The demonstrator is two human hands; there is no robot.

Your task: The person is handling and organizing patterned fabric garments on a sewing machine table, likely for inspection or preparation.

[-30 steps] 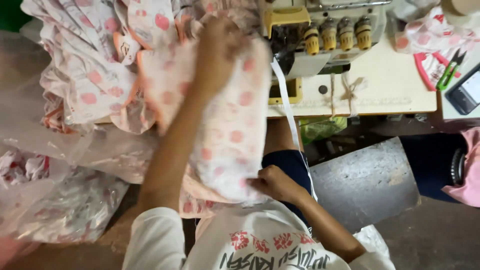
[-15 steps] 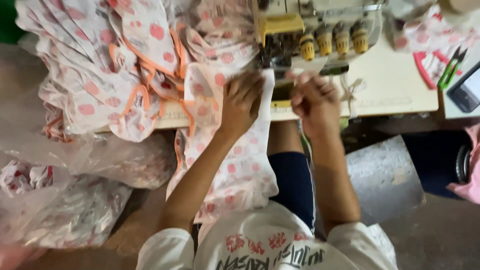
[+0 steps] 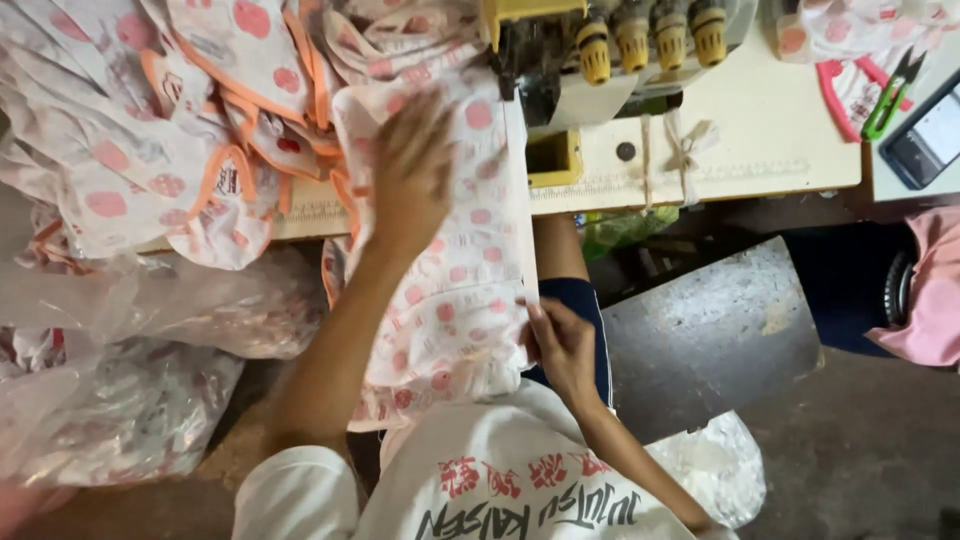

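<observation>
Crinkled clear plastic bags (image 3: 120, 400) sag at the far left, holding more folded printed cloth. Above them a heap of white fabric pieces (image 3: 160, 130) with pink dots and orange binding spills over the table edge. Next comes the left hand (image 3: 412, 170), arm stretched up and forward from the shoulder, palm down and fingers spread flat on a white, pink-dotted fabric piece (image 3: 455, 290), pressing its top against the cream table (image 3: 760, 150). That cloth is soft and slightly rumpled, hanging from the table edge down onto the lap. At its lower right edge the right hand (image 3: 562, 345), elbow bent close to the body, pinches the straight side hem between thumb and curled fingers. Just above, the sewing machine (image 3: 610, 50) shows a yellow metal part and yellow-capped knobs. Farther right lie green-handled snips (image 3: 895, 95) and a dark flat phone (image 3: 925, 140), with a grey slab (image 3: 715, 330) below the table.
</observation>
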